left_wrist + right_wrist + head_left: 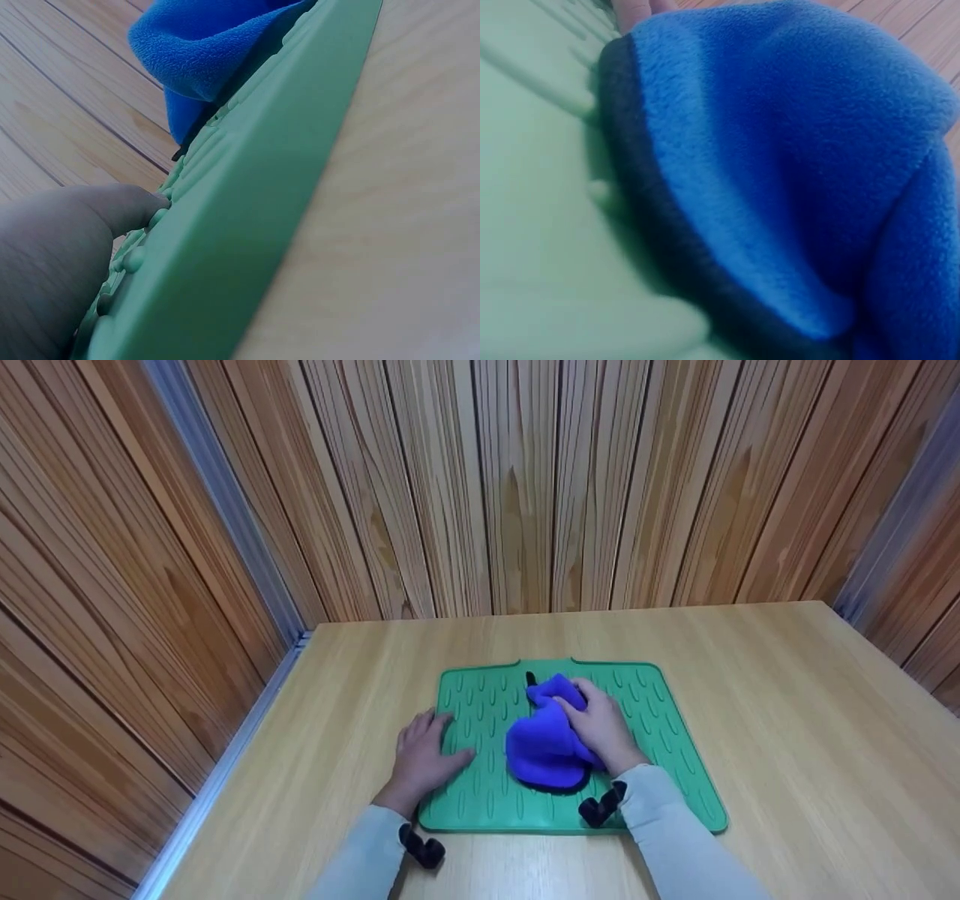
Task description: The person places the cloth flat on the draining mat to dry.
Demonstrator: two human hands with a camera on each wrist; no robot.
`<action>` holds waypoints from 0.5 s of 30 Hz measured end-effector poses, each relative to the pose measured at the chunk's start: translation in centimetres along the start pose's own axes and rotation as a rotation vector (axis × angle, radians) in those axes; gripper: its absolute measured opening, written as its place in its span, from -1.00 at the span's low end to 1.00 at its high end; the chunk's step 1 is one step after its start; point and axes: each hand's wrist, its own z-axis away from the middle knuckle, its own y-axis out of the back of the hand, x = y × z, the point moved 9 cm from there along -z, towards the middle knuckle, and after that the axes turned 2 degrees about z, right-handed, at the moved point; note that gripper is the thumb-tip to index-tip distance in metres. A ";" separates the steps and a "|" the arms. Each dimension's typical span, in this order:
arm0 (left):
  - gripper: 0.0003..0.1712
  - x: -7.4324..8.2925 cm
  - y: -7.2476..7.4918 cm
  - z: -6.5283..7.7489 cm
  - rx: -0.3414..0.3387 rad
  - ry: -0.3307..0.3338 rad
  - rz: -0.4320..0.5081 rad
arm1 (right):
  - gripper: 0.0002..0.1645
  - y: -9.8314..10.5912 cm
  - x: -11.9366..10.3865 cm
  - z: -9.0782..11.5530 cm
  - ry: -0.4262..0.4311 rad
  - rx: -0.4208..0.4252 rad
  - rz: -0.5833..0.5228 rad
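Note:
A green mat (pixel 480 802) with raised oval ridges lies flat on the table. Bunched on its middle is a blue plush cloth (pixel 544 742) with dark edging, which my right hand (pixel 606 727) grips from the right with thumb and fingers. The cloth's dark-edged border (pixel 641 157) lies against the mat in the right wrist view. My left hand (pixel 427 754) rests at the mat's left edge, fingers spread and relaxed, away from the cloth. In the left wrist view the left thumb (pixel 127 210) touches the ridged surface.
The light wooden table (pixel 787 720) extends around the mat on all sides. Wood-plank walls (pixel 517 487) stand behind and to the left, with a metal strip (pixel 225 765) along the table's left edge. Black wrist straps (pixel 600 808) sit over the pale sleeves.

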 end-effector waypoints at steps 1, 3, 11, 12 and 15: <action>-0.08 0.0 0.0 0.0 -0.002 0.006 0.002 | -0.67 -0.1 0.1 0.0 -0.008 -0.009 0.004; -0.07 0.0 -0.1 0.1 -0.009 0.015 0.003 | -0.67 -0.4 0.3 0.0 -0.019 -0.022 0.012; -0.07 -0.1 -0.1 0.2 -0.009 0.023 0.018 | -0.61 -0.2 0.6 -0.1 -0.040 -0.037 -0.015; -0.07 -0.1 0.0 0.2 -0.008 0.023 0.020 | -0.59 -0.1 0.5 -0.2 -0.039 -0.036 -0.023; -0.07 -0.2 0.1 0.1 -0.004 0.019 0.026 | -0.49 0.5 0.4 -0.3 -0.033 -0.039 -0.060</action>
